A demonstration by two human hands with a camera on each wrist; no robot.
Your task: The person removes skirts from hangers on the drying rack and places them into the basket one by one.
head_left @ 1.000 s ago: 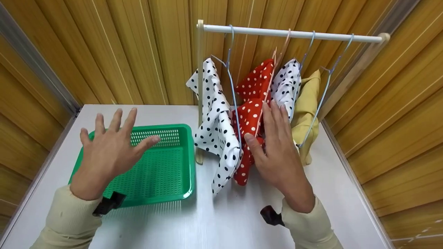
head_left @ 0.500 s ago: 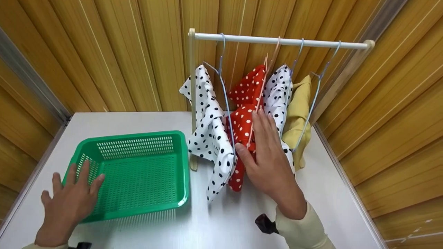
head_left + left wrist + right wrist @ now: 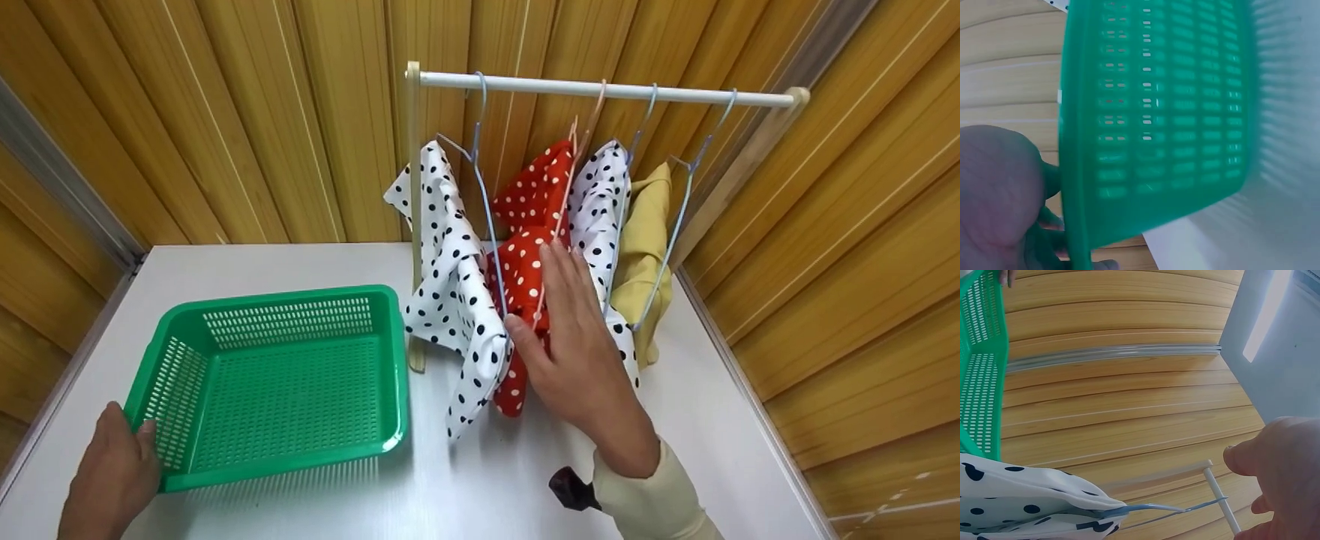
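Basket: one, green, perforated, on the tabletop at eight o'clock in the head view. Whether its base sits wholly flat I cannot tell.

Left hand: mine, at the basket's eight o'clock corner, grasping the rim, thumb over it, fingers outside and partly hidden. The step, as I judge it: steadying or shifting the basket by this corner. Advised: thumb kept snug on the rim, force even and low. A pull upward at one corner would likely tip the far side, and the pierced wall may flex, so any shift is better slid level.

Right hand: mine, unclenched, fingers straight and together, grasping nothing. Contact with the garments cannot be told. Advised: fingers held flat so as not to hook a wire.

Red garment: one, white-dotted, at eleven o'clock from my right hand, just beside the fingertips.

First white garment: black-dotted, on a blue hanger, at ten o'clock; its lower part hangs near the basket's three o'clock side, a likely snag.

Second white garment: black-dotted, at twelve.

Yellow garment: at one.

Rail: white, above all four, at two o'clock from the basket.
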